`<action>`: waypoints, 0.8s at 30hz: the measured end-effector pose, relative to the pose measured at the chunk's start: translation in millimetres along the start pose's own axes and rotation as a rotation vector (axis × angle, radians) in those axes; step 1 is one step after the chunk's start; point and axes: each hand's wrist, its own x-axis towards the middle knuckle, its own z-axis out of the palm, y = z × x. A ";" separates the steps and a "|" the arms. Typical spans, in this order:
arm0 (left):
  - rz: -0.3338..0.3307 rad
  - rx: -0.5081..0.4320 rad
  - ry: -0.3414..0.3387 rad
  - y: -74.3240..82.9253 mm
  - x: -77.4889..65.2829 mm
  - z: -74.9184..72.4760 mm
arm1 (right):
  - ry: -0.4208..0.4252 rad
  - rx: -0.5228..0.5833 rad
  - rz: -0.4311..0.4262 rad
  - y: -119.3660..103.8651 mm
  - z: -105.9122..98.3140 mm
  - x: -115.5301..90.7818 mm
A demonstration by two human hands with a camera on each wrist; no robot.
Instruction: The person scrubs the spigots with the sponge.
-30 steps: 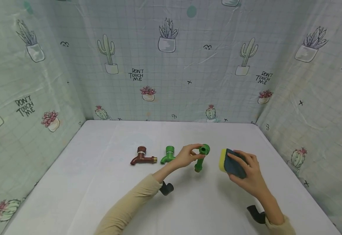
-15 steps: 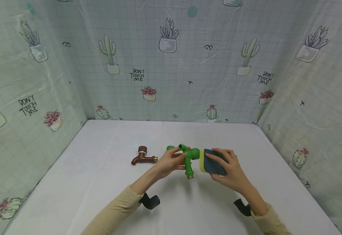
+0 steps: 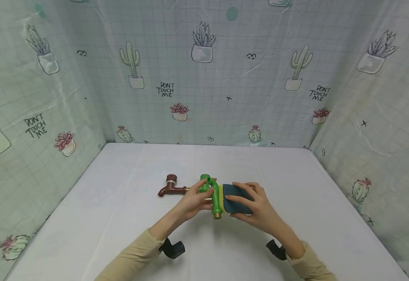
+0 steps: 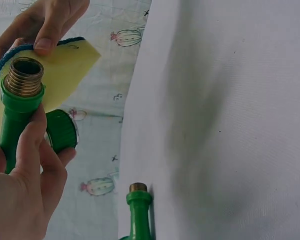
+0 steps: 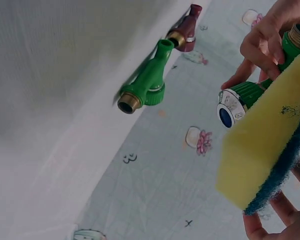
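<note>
My left hand [image 3: 194, 201] grips a green faucet [image 3: 215, 198] above the table, its brass threaded end pointing down and toward me. In my right hand [image 3: 260, 207] is a sponge [image 3: 237, 199], yellow on one side and dark blue-green on the other. The yellow side [image 5: 270, 135] faces the faucet and appears to touch its body. The left wrist view shows the brass thread [image 4: 24, 76] in front of the sponge and the round green knob [image 4: 61, 131] beside my fingers.
Behind my left hand a second green faucet [image 5: 149, 75] lies on the white table [image 3: 127, 218], partly hidden in the head view. A brown faucet [image 3: 171, 186] lies left of it. Patterned cloth [image 3: 225, 109] surrounds the table's back and sides.
My left hand has brought the green faucet leftward and nearer, turning it. My right hand has moved left with the sponge, closing the gap to the faucet.
</note>
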 end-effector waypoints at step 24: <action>-0.134 -0.017 -0.091 0.5 -4.9 12.5 | 0.040 0.008 0.037 -9.8 -1.2 6.9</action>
